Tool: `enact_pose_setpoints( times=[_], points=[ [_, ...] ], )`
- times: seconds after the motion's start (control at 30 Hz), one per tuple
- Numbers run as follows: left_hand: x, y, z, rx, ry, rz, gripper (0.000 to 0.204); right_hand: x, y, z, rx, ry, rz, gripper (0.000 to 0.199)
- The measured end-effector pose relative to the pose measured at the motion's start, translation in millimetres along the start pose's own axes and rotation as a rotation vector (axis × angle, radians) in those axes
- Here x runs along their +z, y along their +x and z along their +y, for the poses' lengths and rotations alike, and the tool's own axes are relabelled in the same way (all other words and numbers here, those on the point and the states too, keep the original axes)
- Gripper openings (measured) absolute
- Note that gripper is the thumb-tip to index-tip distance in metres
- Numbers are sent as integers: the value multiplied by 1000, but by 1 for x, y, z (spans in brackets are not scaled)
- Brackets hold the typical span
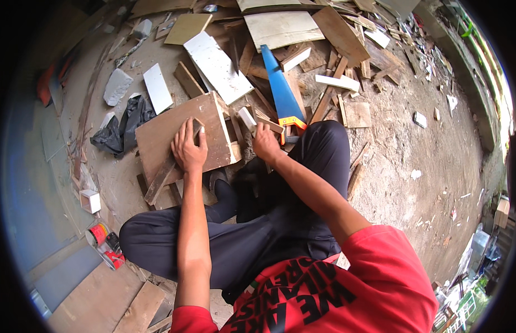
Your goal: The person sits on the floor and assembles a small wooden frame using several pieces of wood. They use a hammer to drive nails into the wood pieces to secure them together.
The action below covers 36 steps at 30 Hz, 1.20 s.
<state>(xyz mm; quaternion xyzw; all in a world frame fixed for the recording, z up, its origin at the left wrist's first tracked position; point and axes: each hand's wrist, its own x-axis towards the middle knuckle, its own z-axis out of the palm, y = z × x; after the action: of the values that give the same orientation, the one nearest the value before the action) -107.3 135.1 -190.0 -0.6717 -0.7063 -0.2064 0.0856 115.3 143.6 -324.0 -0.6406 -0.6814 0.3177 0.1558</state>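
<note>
Your left hand [188, 149] lies, fingers slightly parted, on a wood strip [161, 180] that crosses the wooden box [158, 136] past its near edge; your right hand [266, 143] curls around a short stick [276, 127] off the box's right edge.

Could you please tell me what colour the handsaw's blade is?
The handsaw's blade is blue; it shows best in the head view.
</note>
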Motion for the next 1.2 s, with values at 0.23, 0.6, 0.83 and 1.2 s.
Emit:
enact_pose_setpoints(
  times=[0.23,0.6,0.83,1.2],
  points=[
    [8,2,9,-97,23,-2,49,-9,-3,-10,7,11,40,53],
    [27,3,25,-204,113,60,57,-97,28,114,403,247,289,37],
    [26,8,25,-203,77,40,57,-77,22,64,-38,41,423,19],
    [-8,52,-48,-362,-52,147,58,-108,38,-87,-274,482,248,13]
  ],
)
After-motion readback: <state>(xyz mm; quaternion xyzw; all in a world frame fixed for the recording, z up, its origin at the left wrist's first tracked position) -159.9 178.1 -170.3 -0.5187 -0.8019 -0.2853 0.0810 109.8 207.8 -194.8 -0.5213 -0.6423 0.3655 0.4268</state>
